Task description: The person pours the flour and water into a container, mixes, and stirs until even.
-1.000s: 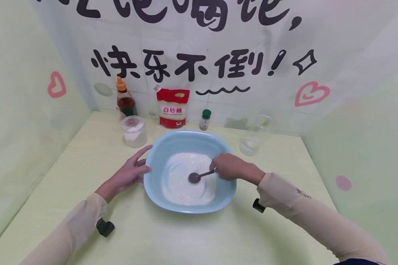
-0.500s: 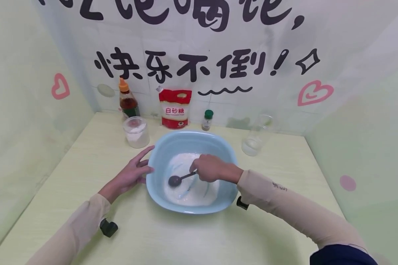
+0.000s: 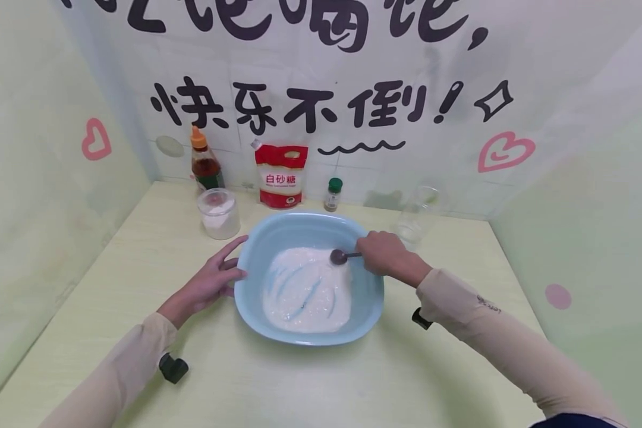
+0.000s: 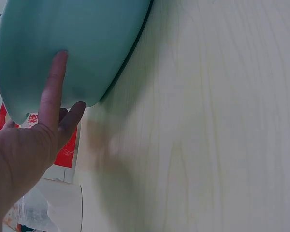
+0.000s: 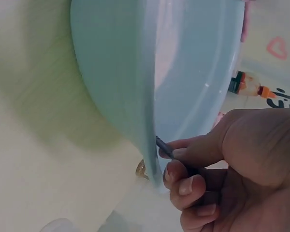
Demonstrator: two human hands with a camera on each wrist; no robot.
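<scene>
A light blue basin [image 3: 305, 223] stands on the table with a wet white mixture [image 3: 310, 297] spread over its bottom, streaked with blue where the plastic shows through. My right hand [image 3: 387, 255] grips a dark spoon [image 3: 339, 257] by its handle over the basin's right rim. The spoon's round bowl is at the upper right edge of the mixture. In the right wrist view, thumb and curled fingers pinch the handle [image 5: 164, 147]. My left hand [image 3: 205, 282] rests against the basin's left side, its fingers [image 4: 53, 92] extended along the outer wall.
Behind the basin stand a clear jar of white powder [image 3: 219, 217], an orange-capped sauce bottle [image 3: 205, 163], a red and white sugar pouch [image 3: 280, 178] and a small green-capped bottle [image 3: 333, 195]. A clear glass vessel [image 3: 414, 217] is at the back right, beyond my right hand.
The spoon swept left across the mixture, then back right and away to the upper right, leaving fresh streaks. My left hand stays at the basin's side.
</scene>
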